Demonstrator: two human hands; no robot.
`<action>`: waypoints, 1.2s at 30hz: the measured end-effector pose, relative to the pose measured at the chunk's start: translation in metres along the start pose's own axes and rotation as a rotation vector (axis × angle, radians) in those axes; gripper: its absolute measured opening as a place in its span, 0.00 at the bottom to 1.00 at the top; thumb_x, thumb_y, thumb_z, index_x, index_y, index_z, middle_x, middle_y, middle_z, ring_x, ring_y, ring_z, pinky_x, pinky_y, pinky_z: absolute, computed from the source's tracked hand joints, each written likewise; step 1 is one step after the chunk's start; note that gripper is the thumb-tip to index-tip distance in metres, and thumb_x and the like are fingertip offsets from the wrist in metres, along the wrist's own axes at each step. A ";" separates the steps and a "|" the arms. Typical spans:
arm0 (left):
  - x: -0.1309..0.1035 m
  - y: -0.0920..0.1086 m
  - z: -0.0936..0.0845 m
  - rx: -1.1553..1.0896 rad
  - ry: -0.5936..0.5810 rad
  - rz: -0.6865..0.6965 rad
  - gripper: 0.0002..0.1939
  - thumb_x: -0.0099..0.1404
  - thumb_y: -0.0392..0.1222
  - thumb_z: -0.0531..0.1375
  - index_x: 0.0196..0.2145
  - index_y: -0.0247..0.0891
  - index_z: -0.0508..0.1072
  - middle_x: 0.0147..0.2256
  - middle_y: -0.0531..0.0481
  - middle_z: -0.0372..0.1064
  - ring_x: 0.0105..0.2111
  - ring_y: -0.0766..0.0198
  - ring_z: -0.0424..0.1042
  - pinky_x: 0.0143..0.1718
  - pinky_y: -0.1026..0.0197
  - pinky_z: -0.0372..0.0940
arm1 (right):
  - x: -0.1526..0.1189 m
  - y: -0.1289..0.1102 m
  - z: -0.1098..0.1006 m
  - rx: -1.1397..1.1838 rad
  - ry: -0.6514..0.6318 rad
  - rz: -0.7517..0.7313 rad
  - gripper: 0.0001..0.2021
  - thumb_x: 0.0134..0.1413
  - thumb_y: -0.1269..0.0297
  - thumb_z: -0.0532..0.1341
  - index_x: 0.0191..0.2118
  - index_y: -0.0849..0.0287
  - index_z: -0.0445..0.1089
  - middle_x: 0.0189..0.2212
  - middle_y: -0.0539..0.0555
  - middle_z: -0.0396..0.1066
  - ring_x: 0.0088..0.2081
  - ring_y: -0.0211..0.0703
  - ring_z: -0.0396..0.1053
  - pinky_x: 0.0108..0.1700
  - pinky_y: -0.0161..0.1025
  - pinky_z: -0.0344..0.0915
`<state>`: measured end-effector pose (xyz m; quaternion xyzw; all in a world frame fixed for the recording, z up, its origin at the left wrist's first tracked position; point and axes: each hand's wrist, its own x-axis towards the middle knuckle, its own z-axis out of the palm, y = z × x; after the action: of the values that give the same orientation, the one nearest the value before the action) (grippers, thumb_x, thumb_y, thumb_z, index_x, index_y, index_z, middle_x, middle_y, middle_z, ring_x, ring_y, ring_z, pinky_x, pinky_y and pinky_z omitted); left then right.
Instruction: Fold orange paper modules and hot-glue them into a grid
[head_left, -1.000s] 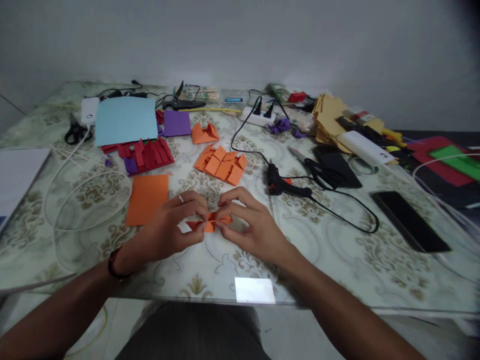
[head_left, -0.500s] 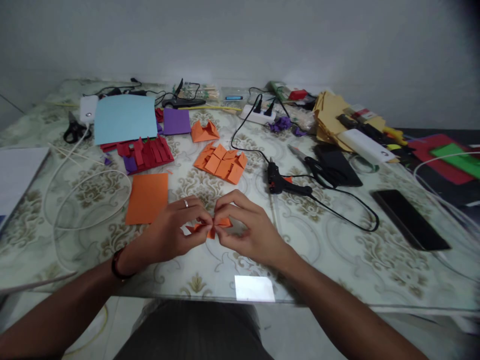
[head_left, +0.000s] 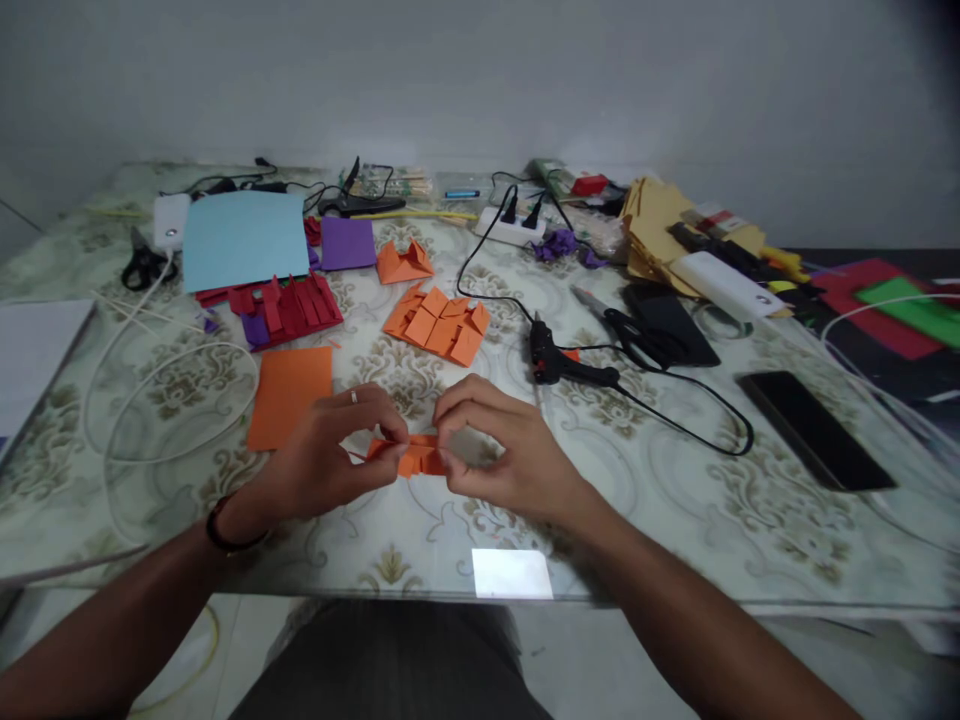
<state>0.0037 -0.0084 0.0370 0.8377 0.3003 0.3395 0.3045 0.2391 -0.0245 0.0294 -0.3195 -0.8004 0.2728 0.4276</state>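
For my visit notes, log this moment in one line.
left hand: pinching orange paper; right hand: pinching same paper; glue gun: on table

The folded strip [head_left: 423,460] is looking like matt orange paper — the flat sheet [head_left: 289,390] is showing the same dull finish — while the bench [head_left: 675,510] is gleaming smooth and glossy and the phone [head_left: 816,430] is shining like dark glass.

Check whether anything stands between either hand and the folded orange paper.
Nothing visible does: the left hand and the right hand both pinch the folded orange paper directly.
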 end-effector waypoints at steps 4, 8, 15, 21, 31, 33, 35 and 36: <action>0.001 -0.001 -0.002 0.013 -0.002 -0.003 0.08 0.63 0.26 0.63 0.33 0.38 0.74 0.31 0.53 0.74 0.33 0.66 0.72 0.37 0.62 0.66 | 0.002 0.000 -0.006 0.008 0.011 -0.011 0.06 0.54 0.75 0.64 0.34 0.56 0.71 0.38 0.54 0.73 0.41 0.45 0.73 0.47 0.45 0.70; 0.000 0.000 0.002 -0.015 0.000 0.010 0.07 0.64 0.27 0.63 0.33 0.38 0.73 0.31 0.52 0.75 0.33 0.66 0.73 0.36 0.62 0.67 | 0.001 0.000 -0.003 0.022 0.030 -0.018 0.06 0.57 0.72 0.66 0.39 0.56 0.72 0.41 0.56 0.73 0.44 0.47 0.73 0.47 0.46 0.70; -0.002 0.004 0.008 -0.039 -0.022 -0.047 0.05 0.66 0.30 0.63 0.37 0.39 0.75 0.34 0.52 0.76 0.33 0.66 0.75 0.36 0.63 0.69 | -0.002 0.003 0.008 0.039 -0.016 -0.026 0.05 0.60 0.74 0.65 0.37 0.56 0.72 0.37 0.55 0.74 0.40 0.45 0.72 0.45 0.46 0.69; -0.001 0.005 0.009 -0.006 0.008 -0.036 0.08 0.61 0.26 0.62 0.33 0.39 0.73 0.32 0.54 0.74 0.31 0.68 0.73 0.35 0.65 0.66 | -0.003 0.002 0.010 0.031 -0.016 -0.012 0.05 0.59 0.74 0.64 0.37 0.57 0.72 0.36 0.54 0.74 0.39 0.44 0.72 0.44 0.44 0.68; 0.002 0.002 -0.005 -0.049 0.002 -0.178 0.07 0.61 0.27 0.61 0.31 0.38 0.72 0.30 0.55 0.74 0.30 0.68 0.72 0.35 0.65 0.68 | 0.000 0.004 0.001 0.168 0.000 0.184 0.06 0.54 0.75 0.65 0.33 0.56 0.72 0.34 0.50 0.73 0.36 0.41 0.71 0.41 0.40 0.66; 0.002 0.000 -0.009 -0.096 0.013 -0.160 0.07 0.65 0.29 0.59 0.35 0.39 0.74 0.33 0.53 0.75 0.33 0.66 0.74 0.37 0.63 0.70 | 0.000 0.007 -0.001 0.194 0.004 0.227 0.06 0.55 0.75 0.65 0.33 0.57 0.72 0.34 0.51 0.72 0.37 0.41 0.70 0.42 0.40 0.66; 0.002 -0.002 -0.011 -0.148 -0.015 -0.089 0.09 0.68 0.31 0.59 0.44 0.39 0.76 0.40 0.48 0.77 0.38 0.63 0.76 0.41 0.60 0.72 | 0.001 0.010 -0.002 0.228 0.004 0.282 0.04 0.57 0.73 0.65 0.34 0.57 0.72 0.34 0.51 0.72 0.37 0.42 0.70 0.43 0.41 0.66; 0.001 -0.002 -0.011 -0.156 -0.040 -0.045 0.11 0.69 0.32 0.60 0.48 0.40 0.75 0.44 0.45 0.78 0.41 0.61 0.77 0.43 0.58 0.73 | 0.000 0.011 -0.001 0.250 0.005 0.304 0.03 0.58 0.72 0.65 0.34 0.57 0.73 0.34 0.51 0.72 0.38 0.42 0.70 0.43 0.41 0.66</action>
<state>-0.0042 -0.0027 0.0425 0.8112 0.2854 0.3381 0.3823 0.2430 -0.0167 0.0222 -0.3817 -0.7020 0.4305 0.4197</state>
